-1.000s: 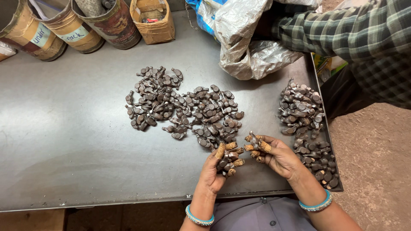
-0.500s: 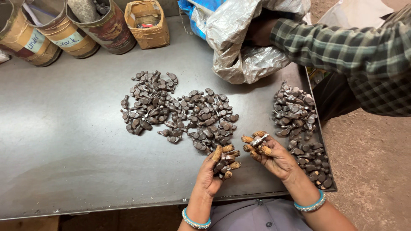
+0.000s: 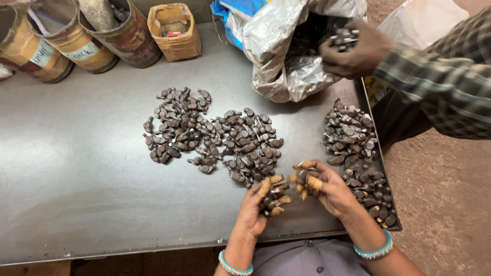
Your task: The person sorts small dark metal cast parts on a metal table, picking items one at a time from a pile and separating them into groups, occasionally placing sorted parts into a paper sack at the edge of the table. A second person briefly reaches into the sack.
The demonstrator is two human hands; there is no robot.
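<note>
My left hand (image 3: 258, 204) is cupped around a handful of small dark metal parts at the near edge of the grey metal table (image 3: 76, 174). My right hand (image 3: 322, 186), fingertips wrapped in tan tape, pinches a part or two just beside it. A wide pile of the same parts (image 3: 215, 135) lies in the middle of the table, just beyond both hands. Another heap of parts (image 3: 355, 148) runs along the table's right edge, right of my right hand.
Another person's hand (image 3: 353, 48) in a plaid sleeve lifts a fistful of parts out of a crumpled grey plastic bag (image 3: 279, 46) at the back right. Several cylindrical tins (image 3: 76, 41) and a small brown box (image 3: 174, 30) stand along the back left.
The other person's hand has come out of the bag with a fistful of parts. My two hands stay close together at the near edge, still handling parts.
</note>
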